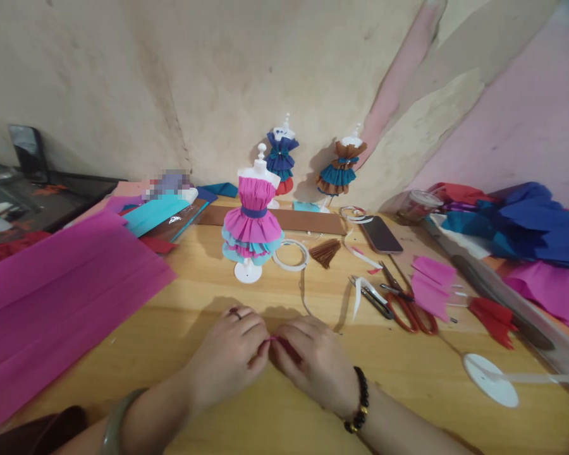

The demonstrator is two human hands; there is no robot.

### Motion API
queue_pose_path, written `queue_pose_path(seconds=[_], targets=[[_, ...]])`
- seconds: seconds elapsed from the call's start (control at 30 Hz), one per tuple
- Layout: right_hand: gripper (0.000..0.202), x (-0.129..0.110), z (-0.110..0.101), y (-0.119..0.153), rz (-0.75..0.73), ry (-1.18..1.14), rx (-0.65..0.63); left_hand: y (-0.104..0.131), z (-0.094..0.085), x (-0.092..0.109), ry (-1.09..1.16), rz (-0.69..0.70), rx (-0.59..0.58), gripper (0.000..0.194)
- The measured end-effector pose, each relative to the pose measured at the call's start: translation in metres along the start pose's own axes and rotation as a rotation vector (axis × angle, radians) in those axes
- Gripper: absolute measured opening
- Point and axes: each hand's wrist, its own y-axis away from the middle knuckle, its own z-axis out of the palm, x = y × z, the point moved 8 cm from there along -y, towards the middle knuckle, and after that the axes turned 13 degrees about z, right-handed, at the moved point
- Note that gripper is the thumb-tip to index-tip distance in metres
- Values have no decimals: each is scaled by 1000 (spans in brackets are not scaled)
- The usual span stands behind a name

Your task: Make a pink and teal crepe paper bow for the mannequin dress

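Observation:
Close together above the table's front, both my hands pinch a small pink piece (274, 339), probably crepe paper; most of it is hidden by the fingers. My left hand (234, 347), with a ring, is closed on its left end. On the other end, my right hand (310, 354) is closed too, a dark bead bracelet at its wrist. Just beyond them stands a small white dress form (260, 169) wearing a pink and light blue ruffled dress (253, 221) with a dark blue waistband. A roll of double-sided tape (291, 255) lies beside its base.
Two more dressed forms (281, 158) (342, 170) stand by the wall. Orange-handled scissors (410, 309), thread snips (372, 296), a phone (382, 235) and a white disc (490, 379) lie to the right. A large pink sheet (66, 297) covers the left side; coloured paper (540, 221) is heaped at right.

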Motion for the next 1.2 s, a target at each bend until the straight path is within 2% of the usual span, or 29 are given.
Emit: queue_pose_path(seconds=[0.23,0.77,1.0,1.2], targets=[[12,-2,0,0,-31,-33,-27,1,3,-1,7,-3,-41,19],[15,-2,2,-2,-32,-5,8,0,2,2,9,52,26,23],[13,0,2,-4,-25,-47,12,-2,2,-3,-42,-3,-44,19],[14,3,6,-3,-41,3,18,-4,-3,0,-66,35,-69,24]])
